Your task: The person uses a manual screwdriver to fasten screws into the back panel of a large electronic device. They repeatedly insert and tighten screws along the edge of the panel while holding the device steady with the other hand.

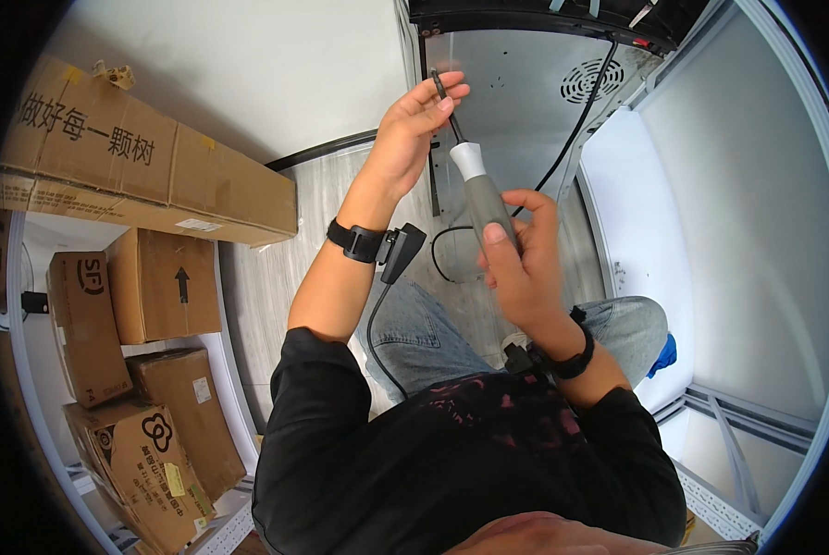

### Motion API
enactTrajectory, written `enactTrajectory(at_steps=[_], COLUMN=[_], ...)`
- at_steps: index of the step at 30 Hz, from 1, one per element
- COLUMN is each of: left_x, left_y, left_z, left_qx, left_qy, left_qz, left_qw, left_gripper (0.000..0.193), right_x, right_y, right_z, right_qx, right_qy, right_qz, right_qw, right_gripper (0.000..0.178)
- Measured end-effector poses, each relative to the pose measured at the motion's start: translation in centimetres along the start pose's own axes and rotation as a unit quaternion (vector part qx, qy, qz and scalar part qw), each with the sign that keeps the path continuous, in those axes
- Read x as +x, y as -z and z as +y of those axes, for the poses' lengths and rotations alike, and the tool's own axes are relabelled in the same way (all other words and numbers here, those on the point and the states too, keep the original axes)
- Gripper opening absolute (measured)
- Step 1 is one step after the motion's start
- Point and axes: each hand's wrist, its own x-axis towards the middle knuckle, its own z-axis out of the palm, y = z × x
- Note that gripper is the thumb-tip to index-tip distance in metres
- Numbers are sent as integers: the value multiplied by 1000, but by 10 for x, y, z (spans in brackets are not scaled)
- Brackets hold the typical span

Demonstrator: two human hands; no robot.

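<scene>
A screwdriver [476,185] with a grey handle, a white collar and a dark thin shaft slants up and away in front of me. My right hand [529,268] is closed around the rear of its handle, thumb on top. At the far end, the thumb and fingers of my left hand [405,139] pinch the shaft close to its tip. Beyond both hands stands a grey metal panel [516,102] with a round slotted vent [592,81]. The tip appears near the panel's left edge; whether it touches anything I cannot tell.
A black cable [581,120] hangs down the panel and loops onto the wood-look floor [266,296]. At left, a long cardboard box [234,190] lies above a shelf holding several cartons [169,287]. A white panel [650,231] stands at right. A strap device [401,252] trails a wire from my left wrist.
</scene>
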Motion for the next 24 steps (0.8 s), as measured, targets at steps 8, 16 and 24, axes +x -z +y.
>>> enactTrajectory(at_steps=[8, 16, 24], left_x=[0, 3, 4], left_y=[-3, -7, -7], left_z=[0, 0, 1], left_qx=[13, 22, 31], left_qy=[-11, -12, -12], left_qz=[17, 39, 49], left_qw=[1000, 999, 998], left_gripper=[40, 36, 35], right_x=[2, 12, 12], right_y=[4, 14, 16], right_z=[19, 30, 28], right_qx=[108, 291, 256], right_qy=[-146, -212, -202], right_qz=[-61, -82, -120], right_qw=[982, 929, 938], right_gripper=[40, 39, 37])
